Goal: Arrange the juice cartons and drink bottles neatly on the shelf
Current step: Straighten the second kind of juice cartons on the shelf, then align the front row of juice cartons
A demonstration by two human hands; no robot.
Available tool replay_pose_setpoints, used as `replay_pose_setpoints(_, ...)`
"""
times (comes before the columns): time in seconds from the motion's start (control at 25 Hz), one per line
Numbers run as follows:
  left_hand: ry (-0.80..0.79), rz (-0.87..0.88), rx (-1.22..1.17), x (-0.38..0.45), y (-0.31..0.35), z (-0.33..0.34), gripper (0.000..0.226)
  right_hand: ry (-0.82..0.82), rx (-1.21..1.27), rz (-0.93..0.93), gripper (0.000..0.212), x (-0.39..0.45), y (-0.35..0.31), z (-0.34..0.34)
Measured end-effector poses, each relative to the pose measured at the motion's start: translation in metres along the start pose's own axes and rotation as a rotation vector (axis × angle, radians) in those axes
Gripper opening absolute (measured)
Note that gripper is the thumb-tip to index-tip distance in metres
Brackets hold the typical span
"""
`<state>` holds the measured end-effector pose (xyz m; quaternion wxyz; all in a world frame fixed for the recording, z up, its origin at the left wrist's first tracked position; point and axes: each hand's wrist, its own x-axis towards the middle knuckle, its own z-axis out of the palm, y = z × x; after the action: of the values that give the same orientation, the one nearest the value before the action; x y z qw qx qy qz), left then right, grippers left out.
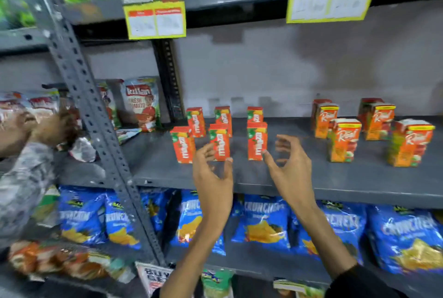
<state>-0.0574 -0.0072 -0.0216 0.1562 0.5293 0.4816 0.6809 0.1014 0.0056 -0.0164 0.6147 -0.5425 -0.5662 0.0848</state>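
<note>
At the front edge of the grey middle shelf (pixel 311 178), both bare hands are raised with fingers spread and nothing gripped. The left hand (pixel 212 173) is held open just in front of the middle front small carton (pixel 219 142), its fingertips close to that carton's lower face, though contact cannot be confirmed through the blur. The right hand (pixel 287 166) is curled loosely open at about four o'clock from the right front small carton (pixel 257 140), with its thumb tip near that carton's lower right corner. Six small red-orange juice cartons are seen standing upright in two loose rows; the left front one (pixel 182 144) is placed at nine o'clock from the left hand, and three more (pixel 223 118) are set behind at twelve o'clock. At two o'clock from the right hand, larger orange juice cartons (pixel 344 139) are scattered unevenly across the shelf, well apart from the small ones, one (pixel 411 145) being nearest the right edge. Blue snack bags (pixel 261 221) are lined on the shelf below, at six o'clock. A perforated steel upright (pixel 79 77) is seen at ten o'clock, with tomato-flavour packets (pixel 141 103) behind it, and another person's patterned sleeve (pixel 26 173) is visible at nine o'clock. Yellow price tags (pixel 155 20) are hung from the shelf above, at twelve o'clock.
</note>
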Motion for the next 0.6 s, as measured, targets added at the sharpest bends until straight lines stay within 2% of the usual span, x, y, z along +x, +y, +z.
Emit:
replay_pose_setpoints(0.12,-0.166,-0.045,0.156,0.019,-0.017,-0.003,0.061,-0.087,-0.125,0.18,0.081,0.008,0.001,0.027)
replay_pose_setpoints(0.2,-0.251,-0.073,0.285,0.026,-0.022,0.002,0.074,-0.106,-0.156,0.258,0.09,0.016,0.003,0.034)
replay_pose_setpoints(0.28,-0.25,-0.056,0.404,0.031,-0.024,0.007,0.074,-0.122,-0.21,0.3,0.093,0.021,0.003,0.039)
replay_pose_setpoints(0.36,-0.216,-0.053,0.452,0.037,-0.024,0.009,0.067,-0.099,-0.252,0.303,0.09,0.022,0.002,0.044)
replay_pose_setpoints(0.52,-0.209,-0.065,0.514,0.05,-0.029,0.012,0.053,-0.067,-0.341,0.277,0.067,0.015,-0.003,0.048)
replay_pose_setpoints(0.6,-0.197,-0.061,0.502,0.05,-0.03,0.011,0.049,-0.053,-0.378,0.281,0.062,0.011,-0.007,0.049)
